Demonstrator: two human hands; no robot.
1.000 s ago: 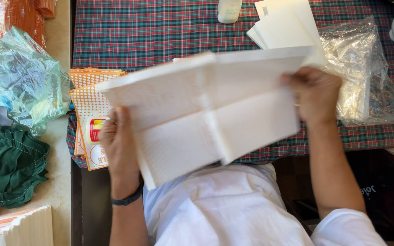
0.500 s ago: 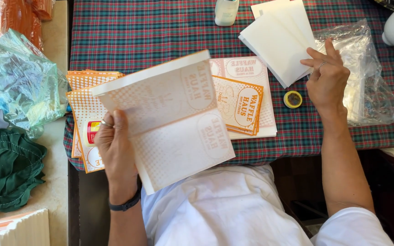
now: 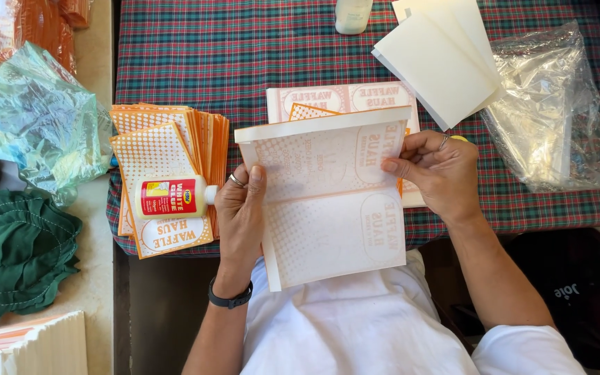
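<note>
Thin white paper sheet with orange dotted print (image 3: pixel 331 201), centre frame above the plaid-clothed counter (image 3: pixel 244 62), looks light and floppy (creases easily): left hand (image 3: pixel 241 208) pinches its left edge, right hand (image 3: pixel 442 173) its right edge; support both sides.

right hand (image 3: pixel 442 173) back gripping paper sheet (image 3: pixel 328 201), glue bottle (image 3: pixel 171 197) now visible

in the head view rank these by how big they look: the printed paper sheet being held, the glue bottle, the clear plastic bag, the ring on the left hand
1. printed paper sheet, though it is held nearer the camera
2. clear plastic bag
3. glue bottle
4. ring
</note>
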